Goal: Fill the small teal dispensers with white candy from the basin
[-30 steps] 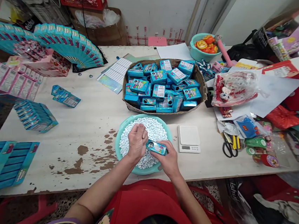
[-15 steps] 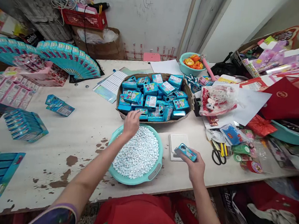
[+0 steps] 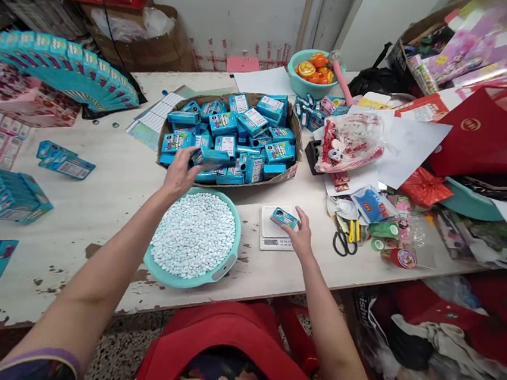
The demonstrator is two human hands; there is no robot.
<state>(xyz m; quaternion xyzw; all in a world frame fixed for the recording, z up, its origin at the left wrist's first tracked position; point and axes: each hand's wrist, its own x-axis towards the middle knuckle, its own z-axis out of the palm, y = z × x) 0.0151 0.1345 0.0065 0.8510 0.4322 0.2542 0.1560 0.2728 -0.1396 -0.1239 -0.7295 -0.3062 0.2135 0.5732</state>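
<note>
Blue tin [image 3: 284, 218], printed side up and with a round dark opening near its ten o'clock end, is over the pale plate of the scale [image 3: 276, 243], at about three o'clock from the basin [image 3: 227, 268]; whether its whole weight rests there cannot be told. The right hand [image 3: 300, 235] is at the tin's four o'clock side, loosely open, the forefinger raised apart and the thumb close to the tin's near edge; whether it touches cannot be told. The left hand [image 3: 181, 174] grips a second tin [image 3: 212, 158], blurred, between thumb and fingers, above the seven o'clock part of the carton [image 3: 295, 171]. That carton, at one o'clock from the basin, is heaped with similar tins [image 3: 279, 152] lying at various angles. White pellets [image 3: 193, 235] fill the turquoise basin. At three o'clock from the scale lie black-handled scissors [image 3: 341, 244], with a yellow-handled tool [image 3: 354, 231] just beside them; at one o'clock is a clear bag [image 3: 352, 141] with red print, and at twelve a smaller bowl [image 3: 311, 88] of orange pieces [image 3: 316, 69]. Small blue boxes [image 3: 68, 163] lie at ten o'clock from the basin, a blue stack [image 3: 11, 195] stands at nine, and a fan of blue packs [image 3: 74, 68] spreads between ten and eleven on the worn white table [image 3: 113, 200].
</note>
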